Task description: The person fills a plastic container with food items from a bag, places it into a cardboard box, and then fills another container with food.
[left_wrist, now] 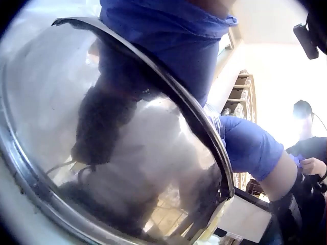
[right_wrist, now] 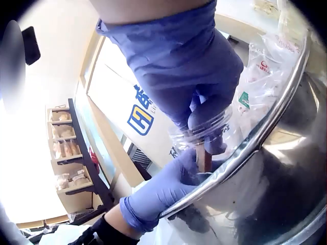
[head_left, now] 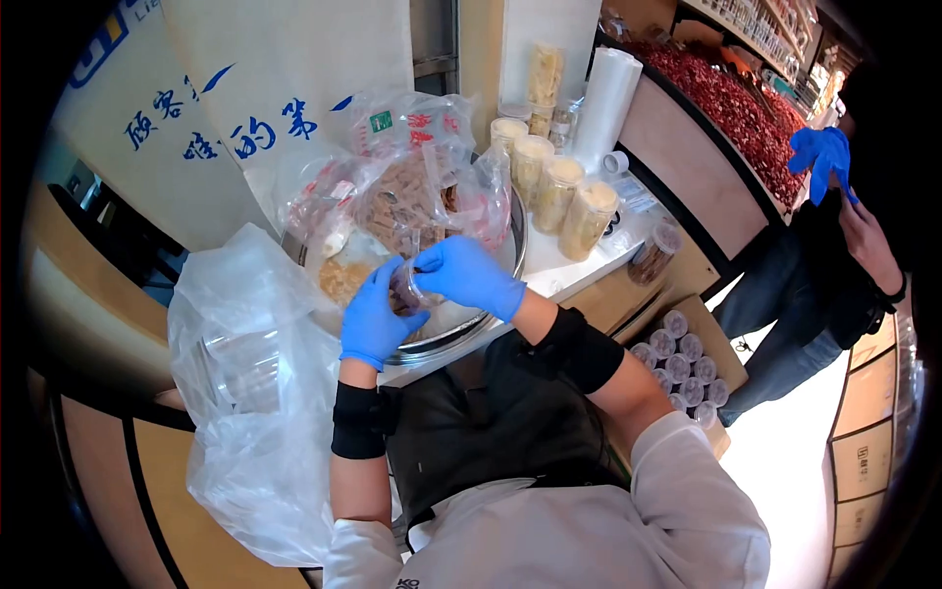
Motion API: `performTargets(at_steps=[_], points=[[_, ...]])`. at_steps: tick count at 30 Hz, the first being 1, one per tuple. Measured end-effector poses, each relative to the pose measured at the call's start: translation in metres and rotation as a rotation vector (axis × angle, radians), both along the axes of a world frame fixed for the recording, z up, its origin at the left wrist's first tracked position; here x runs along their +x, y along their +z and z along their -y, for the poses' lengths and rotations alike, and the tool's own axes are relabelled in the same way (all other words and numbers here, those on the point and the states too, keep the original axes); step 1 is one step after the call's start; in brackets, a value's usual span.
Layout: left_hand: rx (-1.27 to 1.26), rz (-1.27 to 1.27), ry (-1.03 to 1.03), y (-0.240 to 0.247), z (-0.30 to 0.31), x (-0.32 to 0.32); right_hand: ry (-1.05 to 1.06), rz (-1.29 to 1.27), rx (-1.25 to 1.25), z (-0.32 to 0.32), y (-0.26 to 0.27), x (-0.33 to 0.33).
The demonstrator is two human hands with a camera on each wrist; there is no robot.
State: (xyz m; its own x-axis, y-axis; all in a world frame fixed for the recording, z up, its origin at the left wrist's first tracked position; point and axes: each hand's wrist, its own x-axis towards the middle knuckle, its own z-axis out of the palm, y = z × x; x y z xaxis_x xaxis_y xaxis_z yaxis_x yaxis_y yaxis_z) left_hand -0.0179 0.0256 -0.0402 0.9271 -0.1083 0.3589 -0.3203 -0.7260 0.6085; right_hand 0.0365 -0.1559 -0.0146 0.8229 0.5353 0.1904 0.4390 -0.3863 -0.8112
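In the head view my blue-gloved left hand (head_left: 378,319) grips a clear plastic jar (head_left: 403,287) above a round metal basin (head_left: 521,228). The gloved right hand (head_left: 471,278) is at the jar's mouth from the other side. In the right wrist view, its bent fingers (right_wrist: 214,145) reach inside the jar's rim and pinch a brown strip (right_wrist: 204,159). Behind the hands, more brown strips (head_left: 400,208) lie in an opened clear bag (head_left: 481,201). A pale yellow heap (head_left: 343,280) is in the basin next to them. The basin's wall fills much of the left wrist view.
Filled jars (head_left: 589,221) and a white plastic roll (head_left: 606,108) stand on the counter at right. A carton (head_left: 721,358) below holds several lidded jars. A large clear plastic bag (head_left: 250,393) hangs at left. A person in dark clothes (head_left: 785,314) stands at right, near red dried goods (head_left: 706,108).
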Motion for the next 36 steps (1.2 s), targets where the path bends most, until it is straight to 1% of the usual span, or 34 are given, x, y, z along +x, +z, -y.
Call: performTargets(at_steps=[2,4,6,8,9,11,12,14,15,16,18,19,20,22,23,25,26,28,29,31,32,34,36], points=[[0.004,-0.019,0.014,0.003,0.0,-0.004,0.008,-0.009,0.025,-0.007,-0.004,0.001],[-0.008,-0.038,0.047,0.005,-0.002,-0.004,0.029,0.027,-0.008,-0.009,0.001,-0.005],[-0.012,-0.012,-0.015,0.002,-0.005,-0.003,0.051,0.051,-0.053,-0.011,-0.002,-0.008],[-0.079,-0.058,0.007,0.004,-0.004,-0.004,0.044,0.134,-0.075,-0.009,-0.008,-0.005],[-0.04,-0.026,-0.015,0.003,-0.005,-0.004,0.066,0.132,-0.109,-0.005,-0.006,-0.006],[0.027,0.032,-0.034,0.003,-0.006,-0.003,0.212,0.346,-0.182,0.001,0.003,-0.009],[0.004,0.028,-0.006,0.0,-0.006,-0.004,0.245,0.342,-0.2,0.005,0.0,-0.007],[0.076,0.147,-0.072,-0.005,-0.01,-0.001,0.408,0.643,-0.118,0.006,-0.011,0.005],[0.061,0.129,-0.096,-0.008,-0.011,0.001,0.437,0.608,-0.126,0.005,-0.016,0.007],[0.057,0.121,-0.073,-0.005,-0.013,0.001,0.461,0.601,-0.123,0.005,-0.014,0.007],[0.017,0.03,-0.159,0.0,-0.012,-0.002,0.446,0.734,-0.458,0.006,-0.007,0.003],[0.011,0.024,-0.167,-0.001,-0.013,-0.001,0.419,0.813,-0.468,0.001,0.002,-0.003],[0.006,0.028,-0.155,-0.002,-0.014,0.0,0.433,0.819,-0.47,-0.002,0.003,-0.003],[0.081,0.138,-0.106,-0.007,-0.013,0.001,0.401,0.862,-0.411,-0.006,0.002,-0.006],[0.08,0.13,-0.104,-0.009,-0.013,0.001,0.404,0.855,-0.409,-0.009,-0.002,-0.006],[0.093,0.118,-0.086,-0.011,-0.013,0.002,0.37,0.719,-0.502,-0.016,-0.01,-0.005],[0.089,0.114,-0.077,-0.011,-0.013,0.001,0.381,0.717,-0.502,-0.017,-0.012,-0.005],[0.068,0.077,-0.091,-0.011,-0.015,0.0,0.403,0.783,-0.402,-0.017,-0.012,-0.005],[0.065,0.073,-0.087,-0.012,-0.016,0.0,0.408,0.779,-0.402,-0.017,-0.011,-0.006],[0.047,0.087,-0.091,-0.012,-0.014,0.002,0.346,0.805,-0.393,-0.014,-0.008,-0.01],[0.043,0.089,-0.098,-0.011,-0.012,0.002,0.341,0.804,-0.4,-0.013,-0.01,-0.01],[0.086,0.11,-0.069,-0.009,-0.011,0.0,0.267,0.721,-0.499,-0.012,-0.017,-0.013],[0.073,0.093,-0.078,-0.007,-0.012,-0.002,0.281,0.727,-0.516,-0.015,-0.017,-0.014]])
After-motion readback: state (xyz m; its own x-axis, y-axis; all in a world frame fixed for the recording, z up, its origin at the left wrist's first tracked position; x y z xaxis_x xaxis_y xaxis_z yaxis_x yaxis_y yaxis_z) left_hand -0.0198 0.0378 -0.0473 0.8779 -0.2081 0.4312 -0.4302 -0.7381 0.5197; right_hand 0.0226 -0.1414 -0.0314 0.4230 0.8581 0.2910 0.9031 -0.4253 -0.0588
